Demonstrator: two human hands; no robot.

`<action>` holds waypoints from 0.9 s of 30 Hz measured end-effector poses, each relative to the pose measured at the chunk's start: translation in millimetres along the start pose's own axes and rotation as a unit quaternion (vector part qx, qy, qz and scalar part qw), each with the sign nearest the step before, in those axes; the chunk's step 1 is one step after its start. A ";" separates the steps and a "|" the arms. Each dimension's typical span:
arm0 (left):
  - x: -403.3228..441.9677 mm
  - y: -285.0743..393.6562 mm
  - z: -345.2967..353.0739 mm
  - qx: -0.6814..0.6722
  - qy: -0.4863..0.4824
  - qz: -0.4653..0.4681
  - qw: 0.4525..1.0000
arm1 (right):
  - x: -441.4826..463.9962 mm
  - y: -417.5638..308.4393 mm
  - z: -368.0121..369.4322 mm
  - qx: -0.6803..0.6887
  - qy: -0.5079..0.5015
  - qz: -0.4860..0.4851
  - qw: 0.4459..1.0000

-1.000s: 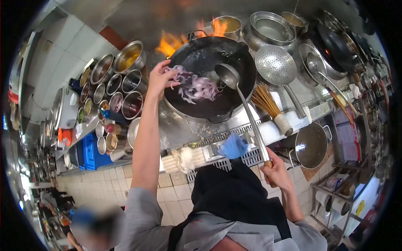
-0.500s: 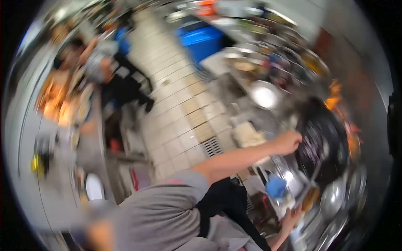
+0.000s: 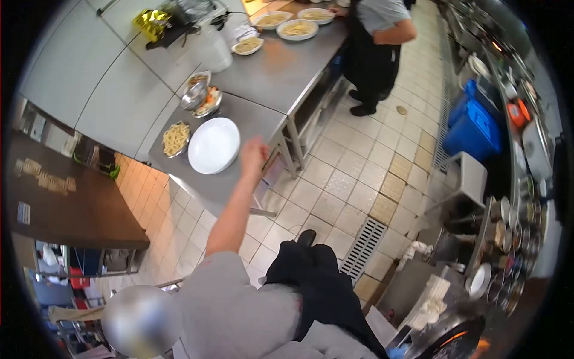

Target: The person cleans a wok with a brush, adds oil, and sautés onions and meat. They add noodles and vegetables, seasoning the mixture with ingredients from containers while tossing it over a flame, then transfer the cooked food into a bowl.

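My left hand (image 3: 255, 154) reaches out over the edge of a steel table (image 3: 257, 113), just right of a large white plate (image 3: 214, 145) with nothing on it. A small gap separates hand and plate. The fingers look loosely curled and a little blurred, with nothing seen in them. Left of the plate, a bowl holds thick pale noodles (image 3: 176, 139). Behind it are metal bowls (image 3: 194, 96), one with orange and white food. My right hand is out of view. At the lower right edge, a dark wok (image 3: 451, 342) sits beside a flame.
Plates of pasta (image 3: 297, 30) line the farther table, where a person in a black apron (image 3: 373, 66) stands. Blue bins (image 3: 473, 128), a grey stool (image 3: 463, 179) and a cooking line with pans (image 3: 478, 281) are on the right. A floor drain (image 3: 363, 248) crosses the tiles.
My view has swung left from the stove to the tables. My left hand has left the wok and moved beside the white plate. My right hand, earlier on a long-handled utensil, is out of sight.
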State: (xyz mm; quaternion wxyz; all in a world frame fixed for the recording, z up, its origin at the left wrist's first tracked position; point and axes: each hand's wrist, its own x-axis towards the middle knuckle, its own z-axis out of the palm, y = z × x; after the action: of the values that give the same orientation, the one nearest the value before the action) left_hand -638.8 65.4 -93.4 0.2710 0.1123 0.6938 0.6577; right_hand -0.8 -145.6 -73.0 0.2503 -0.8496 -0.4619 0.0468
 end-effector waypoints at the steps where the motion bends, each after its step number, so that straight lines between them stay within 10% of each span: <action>1: 52.2 10.6 -33.1 -0.094 0.044 -0.017 0.994 | 1.8 -16.8 14.0 0.008 -0.030 -0.004 1.000; 13: 299.7 86.6 -155.6 -0.346 0.205 -0.035 0.915 | -6.1 -131.0 91.3 0.044 -0.189 -0.027 0.981; 20: 234.2 80.5 -133.7 -0.215 0.206 0.162 0.941 | -2.7 -119.5 97.7 0.046 -0.187 -0.003 0.981; 27: 122.4 94.9 -62.6 -0.178 -0.024 0.139 0.974 | -0.6 -14.1 45.1 0.047 -0.080 0.084 0.992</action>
State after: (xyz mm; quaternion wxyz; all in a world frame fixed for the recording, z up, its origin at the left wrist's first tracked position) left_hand -792.0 85.2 -29.7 0.2090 0.1734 0.5367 0.7989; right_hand -25.9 -122.4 -105.7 0.2471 -0.8662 -0.4048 0.1573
